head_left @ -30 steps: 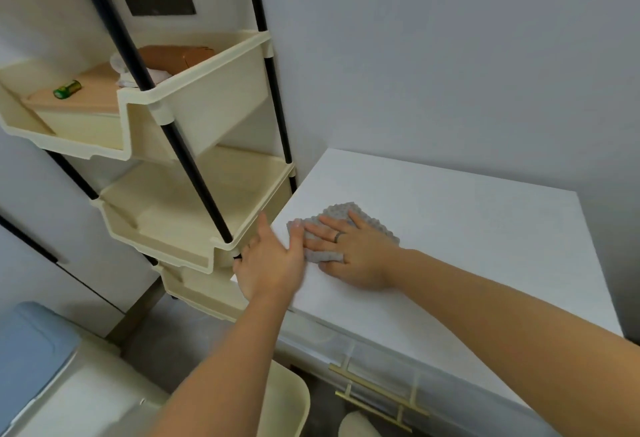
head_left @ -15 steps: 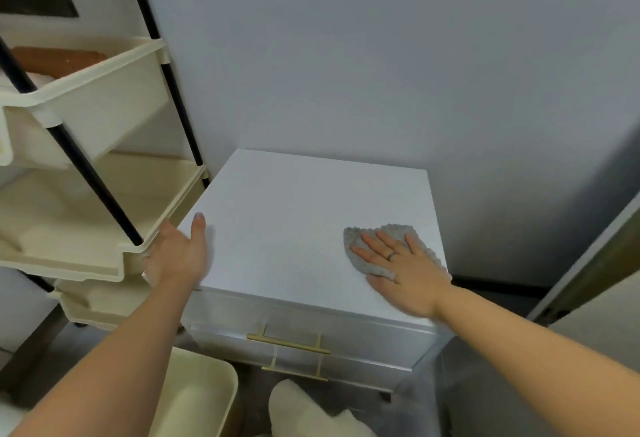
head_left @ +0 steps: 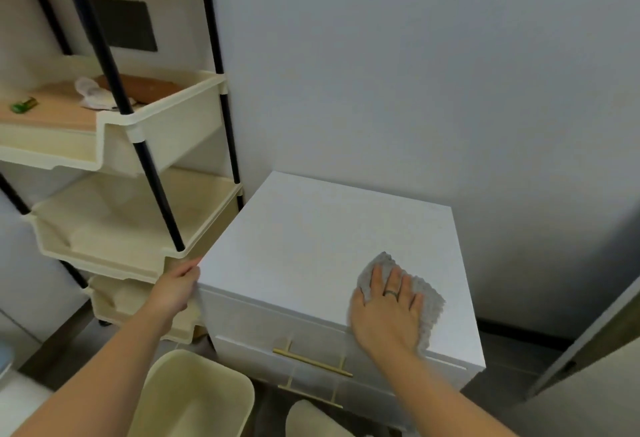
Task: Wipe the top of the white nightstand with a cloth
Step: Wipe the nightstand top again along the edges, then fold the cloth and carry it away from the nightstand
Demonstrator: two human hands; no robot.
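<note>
The white nightstand (head_left: 311, 235) stands against the grey wall, its flat top bare apart from a grey textured cloth (head_left: 427, 301) lying near the front right corner. My right hand (head_left: 388, 312) lies flat on the cloth with straight, spread fingers, pressing it onto the top; a ring is on one finger. My left hand (head_left: 175, 289) rests against the nightstand's front left corner, fingers touching its side edge. Two drawers with gold handles (head_left: 311, 362) show on the front.
A cream tiered shelf cart (head_left: 114, 228) with black poles stands directly left of the nightstand, holding small items on its upper tray. A cream bin (head_left: 194, 391) sits on the floor below in front. A door edge (head_left: 588, 343) is at right.
My right hand slid the cloth from the top's left side across to the right front corner. My left hand dropped from the top onto the nightstand's left corner edge.
</note>
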